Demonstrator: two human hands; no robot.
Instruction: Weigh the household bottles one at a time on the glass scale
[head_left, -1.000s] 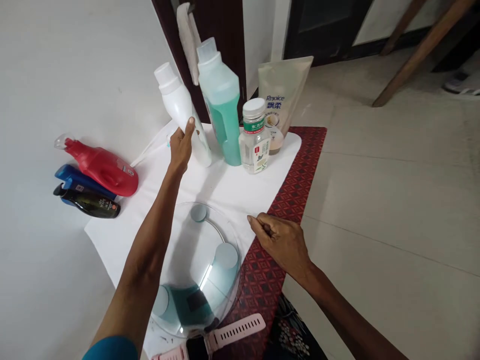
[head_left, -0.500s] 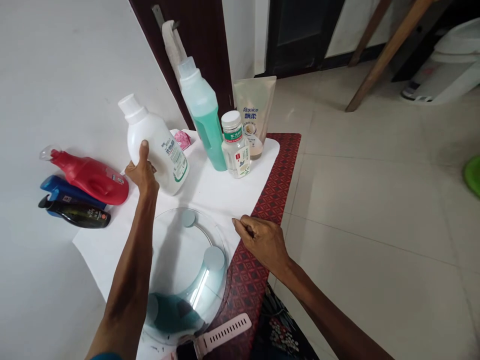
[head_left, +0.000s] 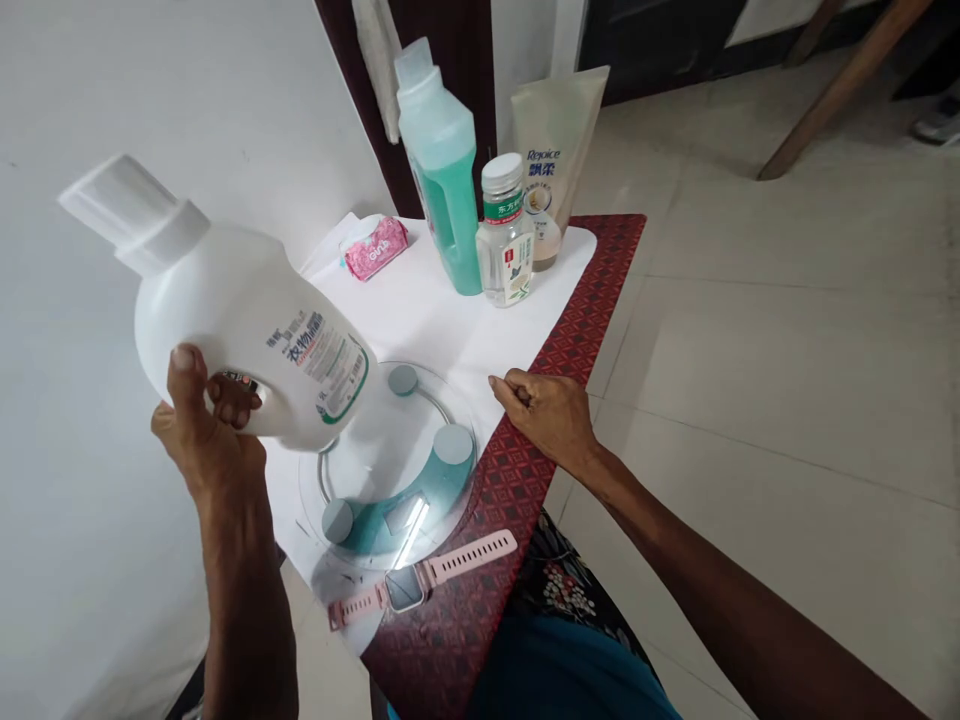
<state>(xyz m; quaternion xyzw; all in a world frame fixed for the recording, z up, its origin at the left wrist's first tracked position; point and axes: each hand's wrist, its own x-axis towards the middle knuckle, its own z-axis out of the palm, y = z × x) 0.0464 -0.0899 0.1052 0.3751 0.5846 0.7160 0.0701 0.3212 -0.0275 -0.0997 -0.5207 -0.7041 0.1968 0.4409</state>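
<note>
My left hand (head_left: 214, 430) is wrapped round the handle of a white detergent bottle (head_left: 247, 300), holding it tilted in the air, cap toward the upper left. The bottle's base hangs over the edge of a round glass scale (head_left: 405, 465). My right hand (head_left: 551, 415) rests at the table's right edge with fingers curled in; nothing shows in them. A smartwatch with a pink strap (head_left: 406, 588) lies in front of the scale, on the near part of the table.
Behind the scale stand a green-liquid bottle (head_left: 454, 200), a small clear bottle with a white lid (head_left: 510, 245) and a Rejoice tube (head_left: 559, 150). A pink tissue pack (head_left: 375, 248) lies left of them. The wall (head_left: 67, 420) borders the left side.
The white bottle has come up off the table and toward me, to the left, in my left hand. The view has shifted, and the red, blue and black bottles are no longer visible.
</note>
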